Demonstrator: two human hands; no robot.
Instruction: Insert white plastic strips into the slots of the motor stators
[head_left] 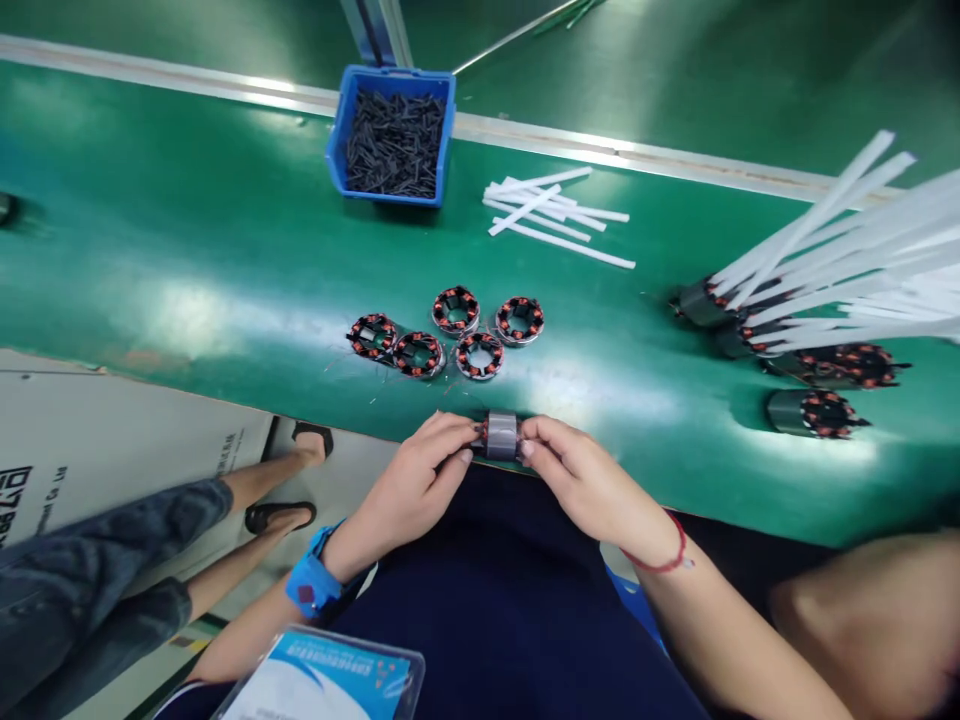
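Observation:
At the bench's near edge a grey cylindrical motor stator (501,437) lies on its side between my two hands. My left hand (420,480) pinches its left end, where a small dark bit shows at the fingertips; whether that is a separate piece I cannot tell. The thumb and forefinger of my right hand (581,480) close on the stator's right end. Just beyond my hands, several stators with copper windings stand on end, among them one at the front (480,357) and one at the back right (520,321). Thin loose wires stick out around them.
A blue bin (337,150) of small black strips stands at the back. White strips (555,208) lie beside it. On the right are more stators (814,413), several with long white strips (832,250) sticking out. A person's legs (210,520) show at left; blurred skin at lower right.

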